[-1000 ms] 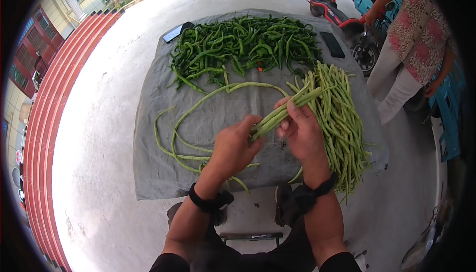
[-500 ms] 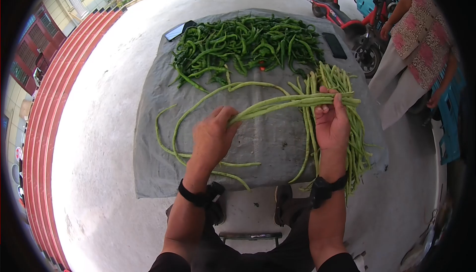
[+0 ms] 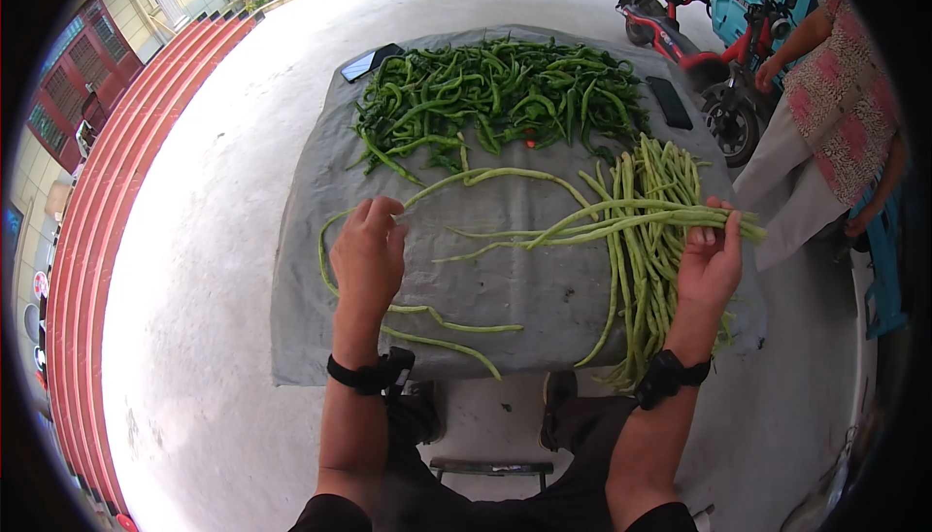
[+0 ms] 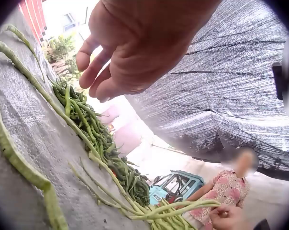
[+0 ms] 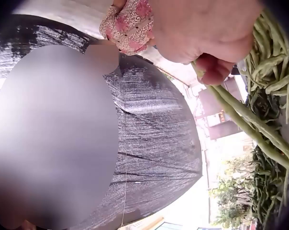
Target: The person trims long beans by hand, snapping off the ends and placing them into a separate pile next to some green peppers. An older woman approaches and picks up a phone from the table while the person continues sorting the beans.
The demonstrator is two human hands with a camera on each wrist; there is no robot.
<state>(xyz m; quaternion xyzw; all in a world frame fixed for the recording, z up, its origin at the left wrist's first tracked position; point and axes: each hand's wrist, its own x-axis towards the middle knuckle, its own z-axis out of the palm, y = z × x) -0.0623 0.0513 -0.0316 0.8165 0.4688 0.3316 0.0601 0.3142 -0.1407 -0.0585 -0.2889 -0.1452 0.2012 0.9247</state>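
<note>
My right hand (image 3: 709, 265) pinches a few long green beans (image 3: 582, 231) near one end, over the right side of the grey cloth (image 3: 485, 270). Their thin ends trail leftward above the cloth. Under them lies a heap of long beans (image 3: 655, 289). In the right wrist view the held beans (image 5: 247, 122) run out from between thumb and fingers. My left hand (image 3: 367, 258) hovers over the cloth's left part, fingers loosely bent, with nothing in it. The left wrist view shows that hand (image 4: 135, 52) bare too. Near it, loose long beans (image 3: 447, 343) curve across the cloth.
A broad pile of green peppers (image 3: 495, 90) covers the cloth's far side. One phone (image 3: 372, 62) lies at its left, another phone (image 3: 670, 103) at its right. A person in a flowered top (image 3: 840, 95) stands at the right, beside a red scooter (image 3: 694, 56).
My left hand has let go of the beans and moved left. The right hand has carried them right, over the heap, and their left ends now hang free.
</note>
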